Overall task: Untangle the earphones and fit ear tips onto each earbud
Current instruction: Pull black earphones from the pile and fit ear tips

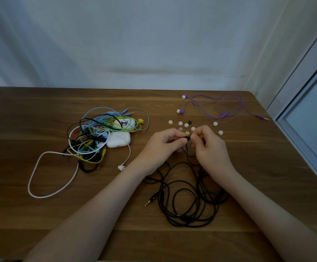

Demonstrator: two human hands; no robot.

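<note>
The tangled pile lies at left, untouched. The left hand pinches the black earbud; the right hand pinches at its end, any ear tip there too small to confirm. Risk: a skewed push may fold the tip or flick it among the loose ear tips just beyond. The coiled cable may snag a wrist.

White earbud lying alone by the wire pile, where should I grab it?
Pinch the white earbud by its rounded body, coming from above on the near side. It lies alone on the table, and its thin cord runs back toward the tangle, so tugging the cord would probably drag the pile. Left hand and right hand both pinch the black earbud.
</note>
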